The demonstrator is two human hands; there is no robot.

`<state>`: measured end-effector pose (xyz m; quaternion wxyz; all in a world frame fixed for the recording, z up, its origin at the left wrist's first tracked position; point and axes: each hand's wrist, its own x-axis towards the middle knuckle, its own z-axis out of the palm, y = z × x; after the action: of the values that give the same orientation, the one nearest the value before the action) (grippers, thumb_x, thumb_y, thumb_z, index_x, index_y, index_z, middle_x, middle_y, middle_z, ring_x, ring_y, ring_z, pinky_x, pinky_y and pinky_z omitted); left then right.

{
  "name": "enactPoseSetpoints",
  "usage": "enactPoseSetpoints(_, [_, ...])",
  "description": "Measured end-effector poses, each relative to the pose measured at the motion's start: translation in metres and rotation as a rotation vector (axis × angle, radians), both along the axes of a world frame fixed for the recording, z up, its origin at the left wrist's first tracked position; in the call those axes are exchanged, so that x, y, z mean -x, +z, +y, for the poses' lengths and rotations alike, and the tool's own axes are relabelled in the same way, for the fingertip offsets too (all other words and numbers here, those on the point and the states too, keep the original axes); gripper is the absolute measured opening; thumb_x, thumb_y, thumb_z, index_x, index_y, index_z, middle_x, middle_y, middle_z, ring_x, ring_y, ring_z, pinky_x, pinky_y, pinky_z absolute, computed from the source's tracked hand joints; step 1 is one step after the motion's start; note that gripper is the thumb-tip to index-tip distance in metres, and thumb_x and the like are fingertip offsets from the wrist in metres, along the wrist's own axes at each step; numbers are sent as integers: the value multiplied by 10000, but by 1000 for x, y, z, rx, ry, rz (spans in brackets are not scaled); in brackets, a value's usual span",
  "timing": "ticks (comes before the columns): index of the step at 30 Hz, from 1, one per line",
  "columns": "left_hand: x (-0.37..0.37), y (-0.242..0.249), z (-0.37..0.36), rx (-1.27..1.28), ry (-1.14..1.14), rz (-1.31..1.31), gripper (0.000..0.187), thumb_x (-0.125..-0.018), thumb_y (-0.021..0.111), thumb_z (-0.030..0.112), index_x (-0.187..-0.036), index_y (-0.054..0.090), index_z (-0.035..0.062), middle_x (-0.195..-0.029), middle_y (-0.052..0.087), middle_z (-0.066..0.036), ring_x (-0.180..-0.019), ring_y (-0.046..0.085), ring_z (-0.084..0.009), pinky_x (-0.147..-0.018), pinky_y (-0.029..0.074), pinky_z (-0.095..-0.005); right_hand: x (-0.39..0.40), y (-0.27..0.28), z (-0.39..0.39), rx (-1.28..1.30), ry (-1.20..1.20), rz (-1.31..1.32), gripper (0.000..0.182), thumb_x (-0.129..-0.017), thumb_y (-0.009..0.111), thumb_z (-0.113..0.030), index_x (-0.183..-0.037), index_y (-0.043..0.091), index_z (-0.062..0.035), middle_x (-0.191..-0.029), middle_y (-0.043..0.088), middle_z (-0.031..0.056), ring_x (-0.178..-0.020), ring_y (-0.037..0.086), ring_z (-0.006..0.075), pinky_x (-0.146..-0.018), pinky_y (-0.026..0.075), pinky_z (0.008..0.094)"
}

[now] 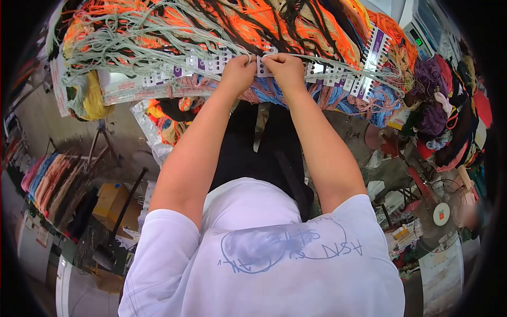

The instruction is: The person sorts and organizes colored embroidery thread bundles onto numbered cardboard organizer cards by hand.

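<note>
Near the front edge of a heap of yarn, my left hand [238, 75] is closed in a pinch, with pale grey-green thread [174, 46] running up to its fingertips. Just to its right, my right hand [285, 70] also pinches, and the same pale thread trails away from it to the right. Between the two hands shows a white card with punched holes [262, 68], close against the fingers. The exact grip at the fingertips is too small to make out. More punched cards with purple print [376, 48] lie to the right.
Orange and black yarn [222, 26] covers the table's far part. Blue and pink skeins [327, 98] hang along the front edge. A scale with a green display [419, 42] stands at the upper right. A fan [440, 214] is at the lower right, a cardboard box [110, 206] at the left.
</note>
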<state>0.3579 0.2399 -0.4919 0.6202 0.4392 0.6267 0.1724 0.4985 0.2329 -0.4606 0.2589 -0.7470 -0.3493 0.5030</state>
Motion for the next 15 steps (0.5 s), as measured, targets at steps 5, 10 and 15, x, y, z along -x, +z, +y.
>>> enactPoseSetpoints(5, [-1, 9, 9, 233, 134, -190, 198, -853, 573, 83, -1013, 623, -24, -845, 624, -28, -745, 566, -90, -676, 462, -228, 9, 1, -4, -24, -60, -163, 131, -728, 705, -158, -759, 690, -31, -677, 659, 41, -604, 593, 94, -586, 463, 248])
enactPoseSetpoints(10, [2, -2, 9, 232, 158, -282, 180, -840, 616, 104, -969, 640, -20, -836, 635, -41, -719, 567, -82, -641, 465, -224, 11, 1, -20, -275, 95, -340, 118, -723, 644, -153, -803, 689, -79, -820, 628, 76, -759, 622, 256, -680, 488, 325])
enactPoseSetpoints(15, [0, 7, 10, 87, 81, -62, 228, -779, 643, 168, -939, 652, 6, -791, 643, -66, -687, 575, -112, -618, 460, -258, 1, 2, -26, -386, 188, -186, 181, -740, 604, -140, -883, 694, -76, -877, 626, 89, -783, 622, 250, -709, 494, 318])
